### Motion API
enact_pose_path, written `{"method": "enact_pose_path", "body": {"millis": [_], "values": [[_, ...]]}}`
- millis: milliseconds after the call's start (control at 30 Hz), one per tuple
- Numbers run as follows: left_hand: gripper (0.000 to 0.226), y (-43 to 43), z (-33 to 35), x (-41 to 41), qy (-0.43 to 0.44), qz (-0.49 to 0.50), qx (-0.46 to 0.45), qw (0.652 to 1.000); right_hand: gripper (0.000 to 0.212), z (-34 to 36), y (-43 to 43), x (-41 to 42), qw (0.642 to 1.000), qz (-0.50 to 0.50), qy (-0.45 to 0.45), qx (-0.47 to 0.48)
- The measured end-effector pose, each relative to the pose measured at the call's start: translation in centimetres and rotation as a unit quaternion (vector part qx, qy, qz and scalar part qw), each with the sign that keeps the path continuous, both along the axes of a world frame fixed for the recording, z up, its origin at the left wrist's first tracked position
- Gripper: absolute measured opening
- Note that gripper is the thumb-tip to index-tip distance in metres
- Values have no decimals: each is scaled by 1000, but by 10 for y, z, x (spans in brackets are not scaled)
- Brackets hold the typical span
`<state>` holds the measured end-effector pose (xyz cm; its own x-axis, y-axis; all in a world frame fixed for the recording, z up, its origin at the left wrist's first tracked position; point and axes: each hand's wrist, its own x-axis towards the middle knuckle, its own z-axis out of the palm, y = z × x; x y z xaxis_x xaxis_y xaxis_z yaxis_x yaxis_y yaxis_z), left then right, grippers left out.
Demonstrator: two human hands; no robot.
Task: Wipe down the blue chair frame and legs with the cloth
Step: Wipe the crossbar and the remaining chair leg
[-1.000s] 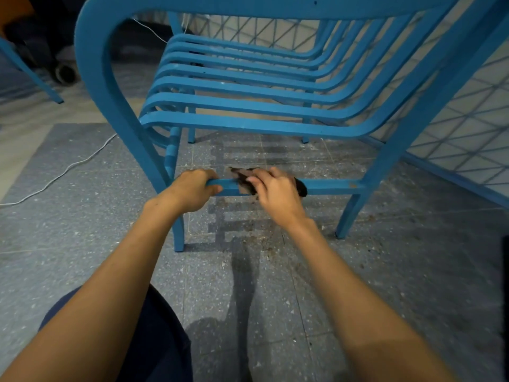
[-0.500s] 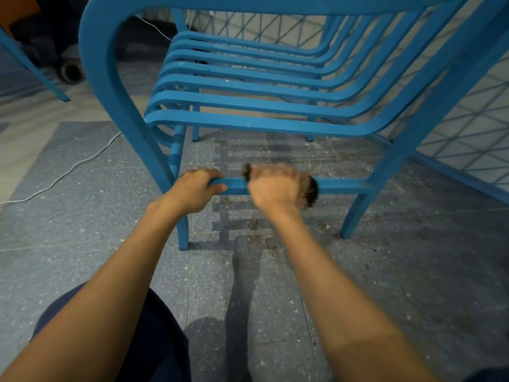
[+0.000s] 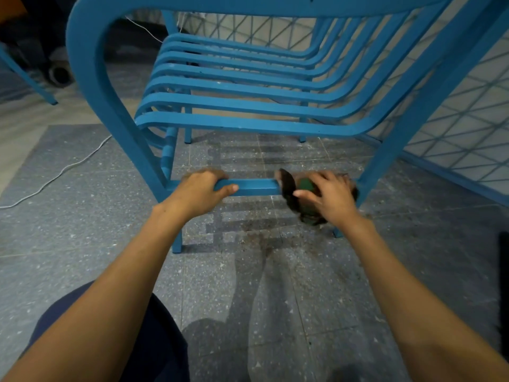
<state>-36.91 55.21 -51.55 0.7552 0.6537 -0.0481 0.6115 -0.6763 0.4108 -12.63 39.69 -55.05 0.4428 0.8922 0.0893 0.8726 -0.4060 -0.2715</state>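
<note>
Blue-painted slatted chair point(image 3: 248, 125) (metal or wood, can't tell) stands on the speckled grey tile floor point(image 3: 82, 244) directly in front of the person and fills the upper view. A mesh-pattern wall panel point(image 3: 454, 119) is just beside its R side. The chair looks rigid & fairly heavy, so it prob. won't flex or shift under rubbing. Paint looks smooth, so wrapping a bar is a safer hold than a flat palm. Best holds are the thick bent frame tube or the low bars; the slats look thinner.

Low blue crossbar point(image 3: 253, 187) runs between the near legs, close to the floor. L hand point(image 3: 198, 191) wraps its L end w/ fingers over the top and thumb along the near face, a bracing grip. R hand point(image 3: 330, 197) is at the bar's R end by the leg. Its fingers curl over a crumpled dark cloth point(image 3: 287, 186) w/ a green patch, pressing it onto the bar. It's slightly blurred, so the exact hold is unclear. The cloth is soft & limp and bunches round the bar easily.

The crossbar pass looks near its end; the legs prob. come next. Brown dirt specks point(image 3: 261, 238) lie under the bar, and a thin white cable point(image 3: 68, 166) trails at L.
</note>
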Motion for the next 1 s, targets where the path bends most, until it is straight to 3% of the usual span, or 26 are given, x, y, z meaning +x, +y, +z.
{"method": "enact_pose_path", "body": {"millis": [67,200,333,433,533,667,733,800,900,967,1000], "values": [[39,-11,-4,22,-4,-30,8,1000,67,0,19,-31,997,21,50,46],[37,-18,-7,54,18,-27,-20,999,53,2,44,-49,997,55,-12,55],[39,-14,-12,53,32,-25,-21,999,47,5,27,15,998,-45,35,12],[33,-17,-15,54,18,-19,-2,1000,40,-2,4,47,991,-106,40,76],[29,-17,-16,53,1,-18,-2,1000,36,-20,-14,28,985,-87,28,144],[28,-18,-19,53,-10,-25,12,1000,45,-40,-40,3,970,-63,106,212],[27,-18,-19,53,-14,-27,12,999,41,-30,-41,14,981,-62,53,173],[27,-18,-19,54,-19,-27,13,999,37,-2,-24,24,991,-113,-40,60],[27,-19,-19,55,-31,-25,14,999,34,33,11,29,974,-212,-25,-79],[27,-18,-20,55,-34,-23,15,999,35,27,20,27,967,-240,-1,-87],[27,-18,-20,55,-31,-21,15,999,37,17,18,26,970,-239,-1,-37]]}}
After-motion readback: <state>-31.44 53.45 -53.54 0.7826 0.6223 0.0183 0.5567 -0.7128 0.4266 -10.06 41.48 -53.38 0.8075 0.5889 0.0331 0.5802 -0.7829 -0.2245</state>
